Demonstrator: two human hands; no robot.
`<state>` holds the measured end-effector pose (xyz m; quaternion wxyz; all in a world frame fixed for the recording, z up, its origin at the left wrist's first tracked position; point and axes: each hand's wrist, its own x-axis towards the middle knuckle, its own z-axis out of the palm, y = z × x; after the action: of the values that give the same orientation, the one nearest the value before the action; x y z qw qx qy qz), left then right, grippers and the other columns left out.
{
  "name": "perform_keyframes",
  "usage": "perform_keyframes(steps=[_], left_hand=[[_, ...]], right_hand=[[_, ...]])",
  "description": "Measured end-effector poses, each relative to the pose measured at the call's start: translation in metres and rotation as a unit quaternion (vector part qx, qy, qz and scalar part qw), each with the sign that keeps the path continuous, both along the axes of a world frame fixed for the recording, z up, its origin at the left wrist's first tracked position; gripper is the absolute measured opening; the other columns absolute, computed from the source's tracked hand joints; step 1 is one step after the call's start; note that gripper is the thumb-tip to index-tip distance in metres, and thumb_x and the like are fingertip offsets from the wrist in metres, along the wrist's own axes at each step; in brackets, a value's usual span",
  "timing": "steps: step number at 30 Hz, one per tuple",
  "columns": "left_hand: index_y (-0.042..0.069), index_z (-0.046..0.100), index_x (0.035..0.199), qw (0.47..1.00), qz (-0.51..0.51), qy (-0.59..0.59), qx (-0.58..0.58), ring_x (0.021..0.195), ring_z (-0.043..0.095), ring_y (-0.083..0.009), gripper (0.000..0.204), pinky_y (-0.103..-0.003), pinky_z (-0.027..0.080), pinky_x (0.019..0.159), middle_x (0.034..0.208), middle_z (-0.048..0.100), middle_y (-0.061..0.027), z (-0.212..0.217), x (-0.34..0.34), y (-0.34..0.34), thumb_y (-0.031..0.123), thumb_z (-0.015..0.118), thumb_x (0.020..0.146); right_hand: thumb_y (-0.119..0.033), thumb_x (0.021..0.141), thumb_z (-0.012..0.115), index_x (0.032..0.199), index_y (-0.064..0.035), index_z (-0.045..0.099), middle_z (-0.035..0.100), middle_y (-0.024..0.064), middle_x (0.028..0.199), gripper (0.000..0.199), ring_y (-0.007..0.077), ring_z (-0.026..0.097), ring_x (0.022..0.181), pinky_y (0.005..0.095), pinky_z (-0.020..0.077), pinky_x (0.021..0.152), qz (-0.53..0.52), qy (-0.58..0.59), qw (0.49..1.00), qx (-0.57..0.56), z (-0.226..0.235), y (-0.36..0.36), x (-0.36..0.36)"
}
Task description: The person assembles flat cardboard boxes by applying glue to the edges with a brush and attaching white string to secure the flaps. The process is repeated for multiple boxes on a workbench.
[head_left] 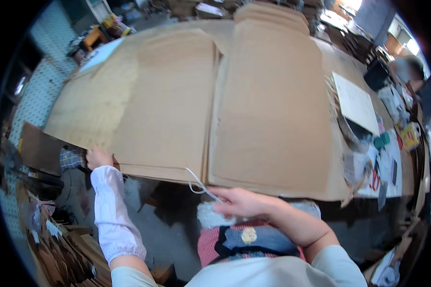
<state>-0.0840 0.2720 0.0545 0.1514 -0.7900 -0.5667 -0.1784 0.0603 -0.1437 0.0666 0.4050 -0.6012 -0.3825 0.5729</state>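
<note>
My right hand (pixel 232 202) is closed around a thin white strip (pixel 195 177), slightly blurred, with a small loop hanging beside it. It juts up past the near edge of a brown cardboard stack (pixel 167 105). Below that hand, a fluffy white bundle (pixel 210 216) lies by my lap. At the near-left corner of the same stack, my left hand (pixel 99 157), in a white oversleeve, has its fingers curled together at the table edge. What they hold, if anything, is hidden. A second, taller cardboard stack (pixel 275 110) lies just to the right.
Red-handled scissors (pixel 375 180), a green cap-like item (pixel 381 140), a yellow container (pixel 410 137) and a white board (pixel 355 102) are along the table's right side. A dark stool-like thing with plaid cloth (pixel 73 159) stands by my left hand. Cardboard pieces (pixel 64 253) fill the lower left. A person (pixel 409 71) is at far right.
</note>
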Motion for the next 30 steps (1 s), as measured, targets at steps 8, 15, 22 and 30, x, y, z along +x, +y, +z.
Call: perform_keyframes(steps=[8, 15, 22, 30], left_hand=[[-0.009, 0.028, 0.136, 0.746, -0.533, -0.051, -0.395, 0.126, 0.04, -0.0389, 0.068, -0.04, 0.032, 0.106, 0.134, 0.04, -0.0295, -0.032, 0.084, -0.236, 0.021, 0.062, 0.085], [-0.009, 0.039, 0.126, 0.795, -0.447, -0.152, -0.382, 0.113, 0.044, -0.0391, 0.069, -0.042, 0.036, 0.097, 0.118, 0.047, -0.0255, -0.083, 0.15, -0.239, 0.025, 0.072, 0.077], [-0.009, 0.038, 0.128, 0.831, -0.456, -0.1, -0.304, 0.117, 0.041, -0.0395, 0.066, -0.042, 0.034, 0.101, 0.124, 0.043, -0.0252, -0.094, 0.145, -0.241, 0.023, 0.069, 0.079], [0.004, 0.041, 0.134, 0.741, -0.616, -0.004, -0.267, 0.127, 0.031, -0.0439, 0.089, -0.051, 0.023, 0.107, 0.139, 0.032, -0.0255, -0.037, 0.115, -0.318, 0.027, 0.082, 0.059]], right_hand=[[0.002, 0.068, 0.056, 0.099, -0.0054, 0.067, 0.056, 0.0117, 0.078, 0.033, 0.0292, 0.058, 0.073, 0.0364, 0.0472, 0.066, -0.402, -0.629, 0.638, -0.192, 0.01, -0.26, 0.086], [0.001, 0.067, 0.061, 0.118, -0.0077, 0.057, 0.053, 0.0137, 0.093, 0.052, 0.031, 0.058, 0.084, 0.0396, 0.0474, 0.07, -0.302, -0.664, 0.63, -0.266, 0.001, -0.341, 0.102], [-0.01, 0.077, 0.068, 0.092, -0.0023, 0.063, 0.06, 0.007, 0.07, 0.017, 0.0205, 0.058, 0.059, 0.0318, 0.0458, 0.056, -0.522, -0.633, 0.568, -0.072, 0.025, -0.359, 0.127], [-0.025, 0.077, 0.072, 0.079, 0.0055, 0.062, 0.063, 0.0107, 0.059, 0.032, 0.0143, 0.061, 0.048, 0.0292, 0.0479, 0.05, -0.702, -0.472, 0.529, -0.065, -0.017, -0.349, 0.278]])
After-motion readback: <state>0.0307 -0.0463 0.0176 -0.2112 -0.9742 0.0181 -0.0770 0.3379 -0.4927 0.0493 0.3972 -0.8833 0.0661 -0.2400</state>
